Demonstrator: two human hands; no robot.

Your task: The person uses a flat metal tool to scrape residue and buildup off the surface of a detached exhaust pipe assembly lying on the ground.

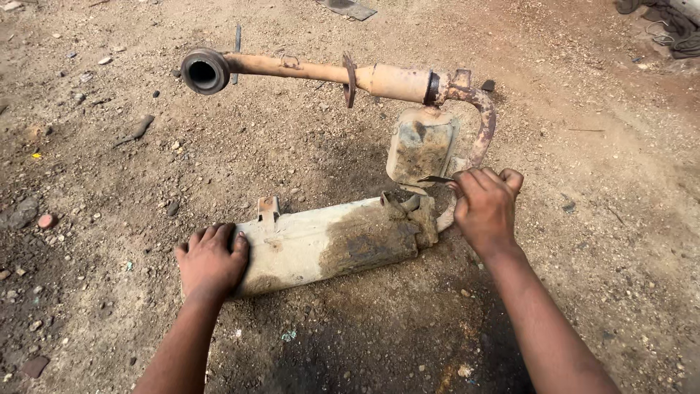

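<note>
A rusty exhaust assembly lies on bare dirt. Its long muffler canister [328, 244] rests nearest me, pale metal stained brown at its right end. My left hand [211, 261] lies flat on the canister's left end, fingers spread. My right hand [485, 208] is closed around the curved pipe where it leaves the canister's right end, and a thin dark tool tip [436, 179] sticks out leftward from the fist. The curved pipe [483, 124] bends up past a smaller boxy chamber [421, 146] to a long straight pipe [313, 71] ending in an open flange [204, 71] at the left.
The ground is stony dirt with scattered pebbles. A dark oily patch [379, 343] spreads under and in front of the canister. A flat metal scrap [350, 9] lies at the top edge, and dark cloth or cable [667, 25] sits at the top right corner.
</note>
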